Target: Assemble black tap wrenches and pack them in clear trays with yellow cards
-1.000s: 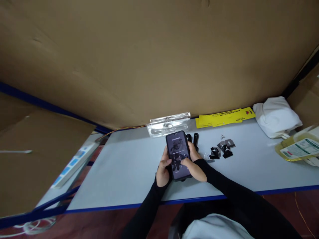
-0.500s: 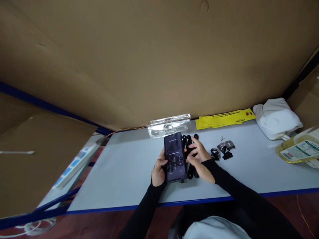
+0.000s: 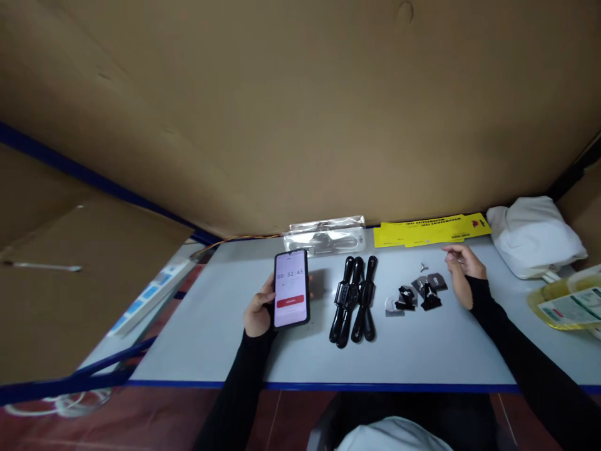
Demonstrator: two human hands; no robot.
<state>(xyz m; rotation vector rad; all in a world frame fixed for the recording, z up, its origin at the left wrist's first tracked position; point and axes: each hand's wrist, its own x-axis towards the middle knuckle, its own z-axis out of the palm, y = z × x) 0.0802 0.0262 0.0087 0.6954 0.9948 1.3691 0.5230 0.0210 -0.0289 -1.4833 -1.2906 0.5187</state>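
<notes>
My left hand [image 3: 260, 311] is wrapped round a smartphone [image 3: 292, 316], held tilted above the left middle of the table. Its lit screen shows a timer reading 00:32:45 and a red button. To the phone's right lie several black spokeshave bodies [image 3: 347, 295], side by side with their handles pointing toward and away from me. My right hand [image 3: 464, 275] hovers empty at the right, fingers loosely bent and pointing left. Left of it are grey metal blades [image 3: 436, 282], black cap pieces [image 3: 429, 299] and a small silver screw [image 3: 423, 267].
Clear plastic blister packs [image 3: 323, 239] and yellow printed cards [image 3: 422, 232] lie along the cardboard back wall [image 3: 300, 125]. At the right stand a white cloth bundle [image 3: 535, 235] and a bottle of yellow liquid [image 3: 539, 307]. A white power strip [image 3: 153, 297] is at the left.
The phone and my left hand have shifted left, uncovering the spokeshave bodies. The screen went from a dark display to a bright timer. My right hand has moved right, away from the phone.
</notes>
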